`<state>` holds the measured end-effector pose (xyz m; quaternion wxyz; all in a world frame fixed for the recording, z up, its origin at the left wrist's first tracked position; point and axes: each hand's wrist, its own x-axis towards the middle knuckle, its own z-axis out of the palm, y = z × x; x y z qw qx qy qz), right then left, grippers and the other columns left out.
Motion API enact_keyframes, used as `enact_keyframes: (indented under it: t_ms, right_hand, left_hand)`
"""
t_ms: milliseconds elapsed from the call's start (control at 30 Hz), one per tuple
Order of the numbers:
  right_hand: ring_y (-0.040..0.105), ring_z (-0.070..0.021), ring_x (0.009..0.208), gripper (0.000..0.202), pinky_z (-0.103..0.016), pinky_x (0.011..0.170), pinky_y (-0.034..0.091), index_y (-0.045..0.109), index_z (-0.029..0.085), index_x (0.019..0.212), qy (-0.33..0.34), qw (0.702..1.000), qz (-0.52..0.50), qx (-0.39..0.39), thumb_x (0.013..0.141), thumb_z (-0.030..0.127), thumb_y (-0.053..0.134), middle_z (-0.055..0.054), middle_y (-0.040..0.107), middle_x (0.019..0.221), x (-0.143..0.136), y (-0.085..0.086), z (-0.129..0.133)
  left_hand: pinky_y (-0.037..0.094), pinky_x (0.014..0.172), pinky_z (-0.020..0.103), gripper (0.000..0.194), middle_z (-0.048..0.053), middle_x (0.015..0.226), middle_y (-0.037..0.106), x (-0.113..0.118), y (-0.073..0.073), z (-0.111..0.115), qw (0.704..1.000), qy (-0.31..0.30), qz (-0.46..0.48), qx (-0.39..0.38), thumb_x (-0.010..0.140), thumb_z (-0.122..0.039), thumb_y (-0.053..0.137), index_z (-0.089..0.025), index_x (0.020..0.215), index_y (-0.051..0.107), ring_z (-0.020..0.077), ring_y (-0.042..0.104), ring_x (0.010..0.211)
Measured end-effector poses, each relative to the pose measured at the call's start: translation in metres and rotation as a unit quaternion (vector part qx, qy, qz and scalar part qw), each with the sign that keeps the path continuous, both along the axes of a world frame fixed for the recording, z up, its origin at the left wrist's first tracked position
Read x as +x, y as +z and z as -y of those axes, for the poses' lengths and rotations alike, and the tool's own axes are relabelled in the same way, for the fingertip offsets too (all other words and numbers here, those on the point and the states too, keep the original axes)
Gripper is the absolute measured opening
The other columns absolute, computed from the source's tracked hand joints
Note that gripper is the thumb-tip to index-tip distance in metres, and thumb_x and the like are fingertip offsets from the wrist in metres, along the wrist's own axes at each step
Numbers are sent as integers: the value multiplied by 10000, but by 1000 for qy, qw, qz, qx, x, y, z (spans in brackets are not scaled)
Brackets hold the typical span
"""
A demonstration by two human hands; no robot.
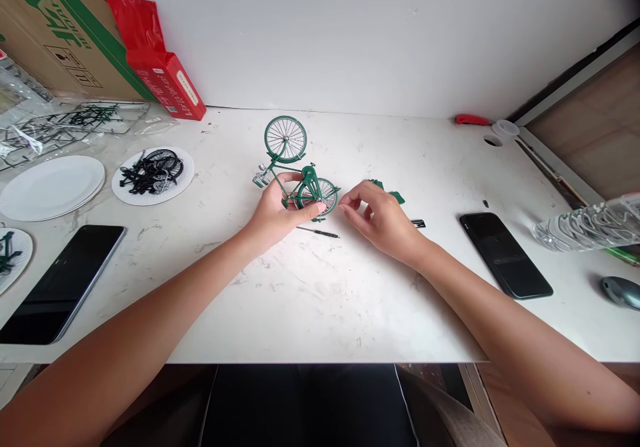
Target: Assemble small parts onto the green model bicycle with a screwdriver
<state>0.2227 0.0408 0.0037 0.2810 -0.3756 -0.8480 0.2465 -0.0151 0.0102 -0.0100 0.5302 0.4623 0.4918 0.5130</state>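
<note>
A green model bicycle with spoked wheels is held just above the table by my left hand. The thumb lies across the near wheel and the fingers go behind the frame, partly hidden. To the right of that wheel is my right hand, its thumb and forefinger drawn together close to the wheel's edge. Whether a small part sits between those fingertips I cannot make out. Below the bicycle lies a thin dark tool, like a small screwdriver. Small green parts and a black piece rest beyond my right hand.
On the left are a paper plate with black model parts, stacked white plates and a phone. A red packet leans by a cardboard box. Another phone, a plastic bottle and a mouse are on the right.
</note>
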Motion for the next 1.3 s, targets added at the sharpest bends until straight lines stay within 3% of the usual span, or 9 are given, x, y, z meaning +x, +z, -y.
enact_keyframes:
  t_ms: [200, 367, 500, 667, 1000, 1300]
  right_hand:
    - [635, -254, 968, 189, -417, 801, 534, 706, 235, 1051, -9, 1000, -2, 15, 1079, 372, 580, -104, 702, 1036, 0, -1, 1]
    - [599, -283, 969, 162, -443, 825, 516, 740, 226, 963, -25, 998, 57, 21, 1043, 328, 643, -105, 710, 945, 2, -2, -3]
    - [592, -289, 965, 150, -451, 832, 514, 764, 226, 962, -20, 998, 59, 18, 1035, 311, 663, -102, 715, 933, 3, -3, -4]
    - [616, -282, 949, 160, -452, 840, 508, 787, 243, 1043, -5, 999, 31, 39, 1048, 344, 663, -95, 742, 964, -1, -6, 0]
    - [619, -253, 897, 128, -413, 826, 492, 808, 237, 1036, -4, 999, 15, 51, 1027, 308, 703, -72, 748, 904, -44, -19, 0]
    - [569, -261, 922, 160, -386, 781, 478, 766, 215, 997, 33, 995, 57, 81, 1051, 224, 616, -91, 695, 916, -50, -18, -4]
  left_hand:
    - [632, 990, 470, 700, 66, 1036, 785, 0, 1, -1, 1000, 15, 17, 9, 709, -329, 963, -212, 1272, 562, 246, 784, 987]
    - [664, 952, 454, 707, 74, 1103, 765, -16, 1, -16, 993, 99, 9, 60, 705, -362, 964, -217, 1260, 551, 247, 783, 1012]
    - [682, 912, 446, 684, 58, 1080, 753, -26, -6, -28, 984, 152, 2, 90, 705, -366, 951, -242, 1227, 527, 238, 791, 988]
    - [677, 845, 371, 635, 49, 1039, 747, -20, -19, -31, 979, 176, -22, 102, 718, -349, 936, -239, 1178, 512, 204, 787, 912]
    - [660, 841, 339, 590, 17, 976, 736, -10, -26, -30, 974, 162, -66, 146, 778, -305, 905, -247, 1205, 501, 186, 789, 866]
    - [652, 868, 354, 598, 17, 981, 730, -11, -33, -33, 968, 157, -103, 168, 802, -291, 894, -254, 1242, 490, 196, 790, 895]
